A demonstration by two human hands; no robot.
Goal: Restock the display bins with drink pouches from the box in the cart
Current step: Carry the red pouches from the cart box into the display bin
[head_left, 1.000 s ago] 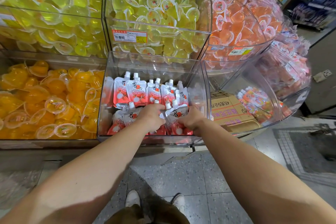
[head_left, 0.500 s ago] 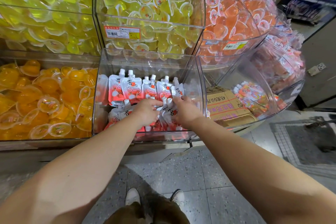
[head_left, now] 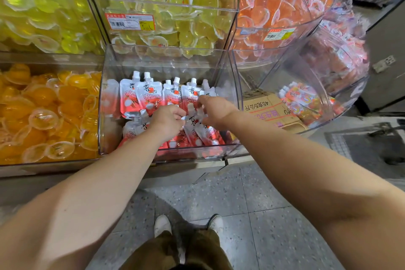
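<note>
Both hands are down inside the clear bin [head_left: 168,61] in the middle of the frame. This bin holds the red and white drink pouches [head_left: 149,96]. A back row of them stands up with the white caps on top. In front, lower in the frame, more of them lie loose and lean this way and that.

The left hand [head_left: 167,121] is just left of the middle. Its fingers are curled in, and they seem to pinch the top edge of one leaning pouch [head_left: 192,124]. The right hand [head_left: 215,109] is just beside it, a bit higher in the frame. Its fingers point down and left and touch the same pouch near the cap. I cannot tell if they grip it or only push it.

That pouch sits right between the two hands. Its long side runs from upper left to lower right, with the cap end up by the fingers. Both hands are about as near to it, so either one could stand it up. I think the next job is to tip it straight and tuck it in with the front row.

Both arms reach straight out from the bottom corners of the frame and meet at the bin. The bin looks only partly full.

A cardboard box [head_left: 271,112] lies in the round bin at the right.
</note>
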